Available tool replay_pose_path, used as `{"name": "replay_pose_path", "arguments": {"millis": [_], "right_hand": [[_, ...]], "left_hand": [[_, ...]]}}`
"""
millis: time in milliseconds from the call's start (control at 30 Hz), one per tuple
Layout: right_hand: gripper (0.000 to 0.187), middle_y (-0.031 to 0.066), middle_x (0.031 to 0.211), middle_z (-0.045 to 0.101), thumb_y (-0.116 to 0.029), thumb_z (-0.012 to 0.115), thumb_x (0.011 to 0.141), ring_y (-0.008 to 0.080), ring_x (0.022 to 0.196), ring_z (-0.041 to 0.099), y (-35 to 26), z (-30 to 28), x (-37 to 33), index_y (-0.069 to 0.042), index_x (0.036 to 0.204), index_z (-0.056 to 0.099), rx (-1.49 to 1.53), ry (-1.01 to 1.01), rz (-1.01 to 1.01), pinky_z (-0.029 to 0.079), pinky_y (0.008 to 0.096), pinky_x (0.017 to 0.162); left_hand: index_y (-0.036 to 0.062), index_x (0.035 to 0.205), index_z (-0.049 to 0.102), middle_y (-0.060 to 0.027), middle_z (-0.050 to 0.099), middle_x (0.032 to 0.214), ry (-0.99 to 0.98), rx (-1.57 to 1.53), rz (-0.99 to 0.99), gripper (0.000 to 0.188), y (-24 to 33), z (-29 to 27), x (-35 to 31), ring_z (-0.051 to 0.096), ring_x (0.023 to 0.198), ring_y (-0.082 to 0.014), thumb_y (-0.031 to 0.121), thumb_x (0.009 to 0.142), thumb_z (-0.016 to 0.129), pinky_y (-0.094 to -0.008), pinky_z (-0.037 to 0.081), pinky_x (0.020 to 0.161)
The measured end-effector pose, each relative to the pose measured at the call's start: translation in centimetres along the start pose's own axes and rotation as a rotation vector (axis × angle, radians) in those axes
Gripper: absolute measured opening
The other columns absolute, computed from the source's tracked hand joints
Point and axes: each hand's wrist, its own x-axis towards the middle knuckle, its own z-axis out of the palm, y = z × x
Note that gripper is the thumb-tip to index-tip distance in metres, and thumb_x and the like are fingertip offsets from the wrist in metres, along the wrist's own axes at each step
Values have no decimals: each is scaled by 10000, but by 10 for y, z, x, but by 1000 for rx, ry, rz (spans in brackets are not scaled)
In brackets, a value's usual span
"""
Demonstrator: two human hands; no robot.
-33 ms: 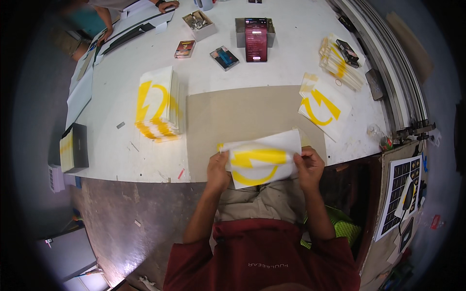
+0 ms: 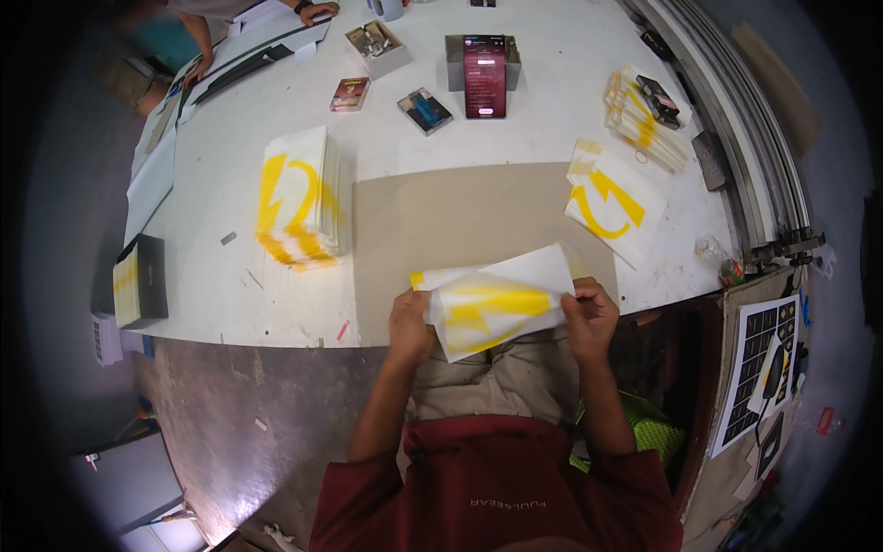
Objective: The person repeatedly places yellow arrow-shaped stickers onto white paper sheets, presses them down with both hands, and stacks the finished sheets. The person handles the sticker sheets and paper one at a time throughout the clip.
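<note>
My left hand (image 2: 411,324) and right hand (image 2: 590,320), held apart, are clamped on opposite ends of a white sheet with yellow print (image 2: 501,302) above my lap, hiding part of the beige mat (image 2: 451,216) on the table (image 2: 212,285). A printed stack (image 2: 296,198) flanks the mat at left, fanned sheets (image 2: 607,204) at right; beyond, a phone (image 2: 485,78) leans on a grey box (image 2: 513,74).

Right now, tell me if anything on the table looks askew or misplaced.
The farther white-and-yellow pile on the right looks askew: its pieces lie fanned, with a dark box on top, while the left stack is squarer. A small red strip lies loose near the front edge of the table.
</note>
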Motion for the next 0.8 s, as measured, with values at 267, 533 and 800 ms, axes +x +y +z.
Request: {"name": "replay_pose_path", "arguments": {"millis": [267, 533, 800], "right_hand": [[199, 100, 1184, 690, -20, 686, 972, 137, 1044, 646, -25, -19, 28, 39, 1159, 649, 137, -314, 418, 512, 276, 899], [433, 148, 1276, 677, -291, 575, 1073, 213, 1125, 674, 6, -1, 54, 80, 1293, 602, 339, -347, 964, 537, 375, 983], [455, 161, 1197, 705, -327, 605, 1057, 212, 1058, 703, 5, 10, 76, 88, 1241, 627, 381, -415, 943, 562, 372, 948]], "left_hand": [[-46, 1273, 638, -105, 716, 1182, -310, -336, -68, 293, 17, -2, 14, 684, 1063, -163, 132, 1061, 541, -317, 545, 913], [-36, 1300, 597, -104, 713, 1105, 303, 310, 428, 367, 35, 9, 30, 659, 1008, -153, 38, 958, 709, -299, 522, 888], [-53, 1221, 650, -102, 729, 1058, -126, -394, -156, 324, 44, 1, 33, 682, 903, -120, 210, 1033, 653, -285, 542, 820]]}}
